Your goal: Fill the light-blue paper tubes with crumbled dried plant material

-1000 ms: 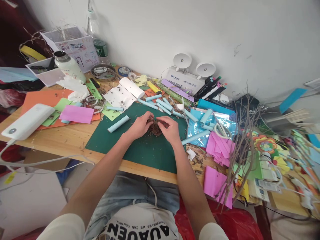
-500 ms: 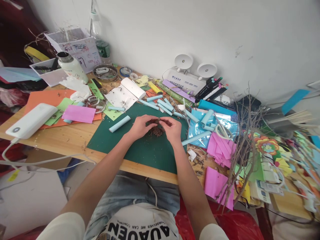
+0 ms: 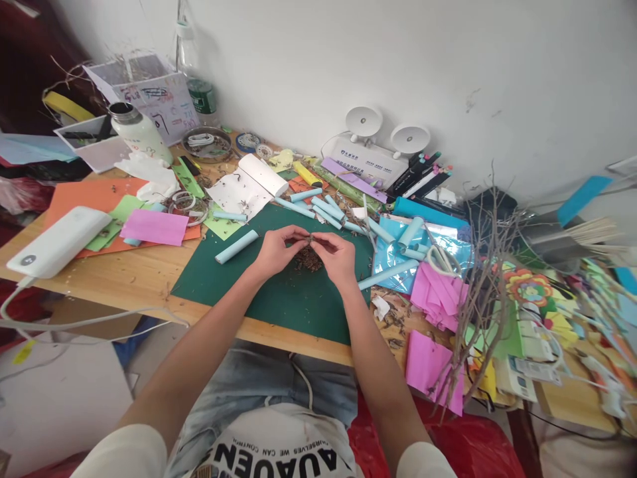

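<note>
My left hand [image 3: 279,250] and my right hand [image 3: 336,257] meet fingertip to fingertip over a dark green mat [image 3: 283,302]. Both have thumb and fingers pinched together. A tiny dark bit seems to sit between the fingertips, too small to name. Just below them lies a small heap of brown crumbled plant matter [image 3: 309,260], partly covered by the fingers. To the left of my left hand a light blue paper tube [image 3: 237,246] rests on the mat. Several more blue paper tubes [image 3: 327,217] lie beyond my hands.
Right of the mat are a shiny blue packet [image 3: 393,255], scissors [image 3: 444,260], pink paper [image 3: 434,372] and upright dry twigs [image 3: 485,285]. A white power bank [image 3: 60,242] sits at left, an open bottle [image 3: 142,133] behind it. A two-headed lamp [image 3: 371,159] stands against the wall.
My fingertips have come closer together over the brown heap, the right hand shifting slightly left. The whole view has also shifted a little; the other things lie as before.
</note>
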Demonstrator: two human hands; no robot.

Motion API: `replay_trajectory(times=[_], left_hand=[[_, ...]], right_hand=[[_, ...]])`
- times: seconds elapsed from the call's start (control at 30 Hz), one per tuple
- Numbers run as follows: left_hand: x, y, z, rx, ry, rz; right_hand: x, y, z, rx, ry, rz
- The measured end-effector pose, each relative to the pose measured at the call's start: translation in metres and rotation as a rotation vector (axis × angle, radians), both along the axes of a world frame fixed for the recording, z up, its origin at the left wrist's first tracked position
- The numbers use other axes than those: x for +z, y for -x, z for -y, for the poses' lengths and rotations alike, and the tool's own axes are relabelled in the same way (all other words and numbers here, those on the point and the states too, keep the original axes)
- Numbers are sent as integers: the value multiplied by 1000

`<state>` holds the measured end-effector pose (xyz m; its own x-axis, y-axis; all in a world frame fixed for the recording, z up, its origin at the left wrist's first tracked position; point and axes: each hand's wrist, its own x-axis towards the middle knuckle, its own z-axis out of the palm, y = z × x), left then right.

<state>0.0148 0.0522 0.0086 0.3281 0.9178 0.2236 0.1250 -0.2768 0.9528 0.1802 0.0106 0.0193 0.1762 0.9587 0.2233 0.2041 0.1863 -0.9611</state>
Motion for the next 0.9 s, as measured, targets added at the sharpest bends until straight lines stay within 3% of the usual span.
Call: replay_trajectory(times=[0.17, 0.4, 0.6, 0.73, 0.9], left_hand=[[1, 3, 0, 52, -24, -63], [5, 1, 2, -24, -80, -96], [12, 4, 2, 32, -137, -188], [10, 4, 0, -14, -159, -152], [10, 3, 1, -4, -263, -244]], right_hand=[[0, -4, -1, -124, 37, 7], [0, 3, 0, -47, 67, -24], [0, -3, -1, -84, 17, -19], [0, -4, -2, -67, 25, 2], [2, 0, 0, -38, 36, 65]])
